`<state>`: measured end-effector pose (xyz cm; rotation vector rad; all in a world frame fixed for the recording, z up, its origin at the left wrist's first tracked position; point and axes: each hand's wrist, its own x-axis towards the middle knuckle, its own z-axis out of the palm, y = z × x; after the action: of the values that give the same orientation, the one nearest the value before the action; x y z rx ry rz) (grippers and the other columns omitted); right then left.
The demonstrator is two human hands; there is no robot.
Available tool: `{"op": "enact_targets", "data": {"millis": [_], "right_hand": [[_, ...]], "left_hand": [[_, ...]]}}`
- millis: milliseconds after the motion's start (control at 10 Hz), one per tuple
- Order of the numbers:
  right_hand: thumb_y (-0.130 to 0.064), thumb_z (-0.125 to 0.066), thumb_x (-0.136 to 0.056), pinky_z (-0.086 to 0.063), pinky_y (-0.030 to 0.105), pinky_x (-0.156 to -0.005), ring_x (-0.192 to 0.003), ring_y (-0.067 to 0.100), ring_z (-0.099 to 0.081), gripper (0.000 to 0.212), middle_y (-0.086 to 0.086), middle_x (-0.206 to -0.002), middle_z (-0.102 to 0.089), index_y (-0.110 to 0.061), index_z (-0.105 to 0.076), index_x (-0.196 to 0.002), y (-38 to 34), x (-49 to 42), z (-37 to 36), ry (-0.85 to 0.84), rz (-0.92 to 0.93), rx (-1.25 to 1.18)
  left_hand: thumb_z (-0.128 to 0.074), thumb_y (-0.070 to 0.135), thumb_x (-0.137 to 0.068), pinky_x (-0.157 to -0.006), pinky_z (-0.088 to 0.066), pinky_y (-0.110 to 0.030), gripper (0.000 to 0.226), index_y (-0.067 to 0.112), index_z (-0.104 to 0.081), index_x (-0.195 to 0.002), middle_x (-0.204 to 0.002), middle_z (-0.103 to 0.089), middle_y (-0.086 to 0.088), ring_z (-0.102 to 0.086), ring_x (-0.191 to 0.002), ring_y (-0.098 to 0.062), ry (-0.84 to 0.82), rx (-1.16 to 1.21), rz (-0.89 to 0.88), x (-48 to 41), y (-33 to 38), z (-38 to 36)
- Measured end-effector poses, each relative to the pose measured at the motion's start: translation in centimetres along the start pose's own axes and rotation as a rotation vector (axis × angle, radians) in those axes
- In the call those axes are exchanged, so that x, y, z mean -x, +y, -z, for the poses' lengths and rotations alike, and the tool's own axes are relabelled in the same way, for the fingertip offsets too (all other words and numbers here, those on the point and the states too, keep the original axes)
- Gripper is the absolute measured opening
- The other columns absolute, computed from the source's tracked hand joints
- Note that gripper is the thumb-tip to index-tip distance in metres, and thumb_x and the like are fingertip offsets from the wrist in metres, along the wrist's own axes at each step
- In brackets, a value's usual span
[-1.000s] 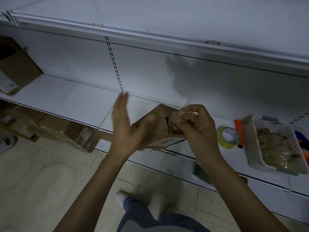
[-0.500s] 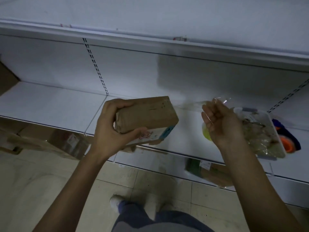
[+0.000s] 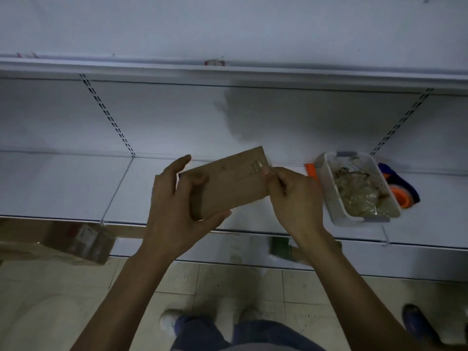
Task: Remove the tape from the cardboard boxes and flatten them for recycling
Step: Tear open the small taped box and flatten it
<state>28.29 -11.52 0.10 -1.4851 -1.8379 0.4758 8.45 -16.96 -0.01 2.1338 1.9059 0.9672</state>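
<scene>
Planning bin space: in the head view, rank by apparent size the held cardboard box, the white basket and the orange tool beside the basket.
1-2. white basket and cardboard box: look alike; the box is held nearer the camera, so unranked.
3. orange tool: smallest, partly hidden.

A small brown rectangular cardboard box [image 3: 228, 183] is held closed in the air, its long axis tilted with the 2 o'clock end higher. The left hand [image 3: 174, 214] grips its 8 o'clock end. The right hand [image 3: 291, 198] pinches the 2 o'clock end, beside a short glossy strip of clear tape [image 3: 256, 166].
</scene>
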Motion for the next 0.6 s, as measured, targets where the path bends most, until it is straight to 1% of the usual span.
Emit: {"op": "enact_targets", "data": {"millis": [100, 200, 300, 400, 500, 600], "right_hand": [[-0.014, -0.064, -0.090, -0.041, 0.023, -0.061, -0.064, 0.017, -0.062, 0.012, 0.008, -0.074, -0.069, -0.006, -0.069, -0.082, -1.1, -0.3, 0.2, -0.042, 0.136, 0.382], [-0.003, -0.065, -0.085, -0.052, 0.036, -0.060, -0.056, 0.029, -0.061, 0.013, 0.016, -0.063, -0.064, 0.000, -0.066, -0.073, -3.0, 0.9, -0.5, -0.067, 0.154, 0.250], [-0.012, -0.046, -0.096, -0.053, 0.039, -0.070, -0.067, 0.024, -0.064, 0.025, 0.008, -0.068, -0.067, -0.008, -0.065, -0.080, -3.1, 1.0, 0.7, -0.121, -0.102, -0.288], [-0.019, -0.038, -0.102, -0.058, 0.025, -0.061, -0.069, 0.014, -0.072, 0.037, 0.002, -0.068, -0.070, -0.010, -0.068, -0.081, -0.9, -1.8, 3.5, 0.032, -0.682, -1.450], [-0.023, -0.038, -0.102, -0.057, 0.027, -0.074, -0.086, 0.012, -0.072, 0.031, 0.001, -0.091, -0.075, -0.011, -0.067, -0.101, 1.3, -2.3, 3.9, 0.020, -0.814, -1.389], [-0.015, -0.046, -0.098, -0.051, 0.027, -0.086, -0.095, 0.011, -0.069, 0.031, -0.001, -0.102, -0.074, -0.023, -0.075, -0.088, 1.1, -0.9, 2.0, -0.023, -0.774, -1.253]], "left_hand": [[-0.080, 0.056, -0.063, -0.111, -0.016, -0.067, 0.090, 0.005, -0.048, -0.130, -0.153, -0.030, -0.016, -0.029, -0.140, -0.036, -0.131, -0.280, 0.118, -0.3, 1.0, -1.3], [-0.077, 0.063, -0.061, -0.105, -0.021, -0.068, 0.108, 0.006, -0.037, -0.144, -0.143, -0.043, -0.021, -0.040, -0.132, -0.041, -0.061, -0.362, 0.069, -1.6, 3.6, -2.3], [-0.061, 0.066, -0.069, -0.093, -0.039, -0.062, 0.099, 0.010, -0.035, -0.146, -0.122, -0.055, -0.022, -0.053, -0.110, -0.039, 0.039, -0.342, -0.013, -3.1, 3.9, -2.2], [-0.065, 0.062, -0.062, -0.094, -0.047, -0.050, 0.097, 0.021, -0.031, -0.143, -0.128, -0.047, -0.008, -0.047, -0.116, -0.021, 0.097, 0.303, 0.160, -2.9, 1.5, -1.2], [-0.070, 0.051, -0.060, -0.094, -0.053, -0.042, 0.090, 0.029, -0.026, -0.135, -0.134, -0.046, -0.005, -0.051, -0.123, -0.017, 0.148, 0.594, 0.247, -1.7, -0.2, -1.0], [-0.076, 0.041, -0.064, -0.090, -0.055, -0.032, 0.096, 0.015, -0.026, -0.142, -0.135, -0.047, -0.006, -0.053, -0.122, -0.019, 0.102, 0.652, 0.267, -1.6, -1.2, -2.0]]}}
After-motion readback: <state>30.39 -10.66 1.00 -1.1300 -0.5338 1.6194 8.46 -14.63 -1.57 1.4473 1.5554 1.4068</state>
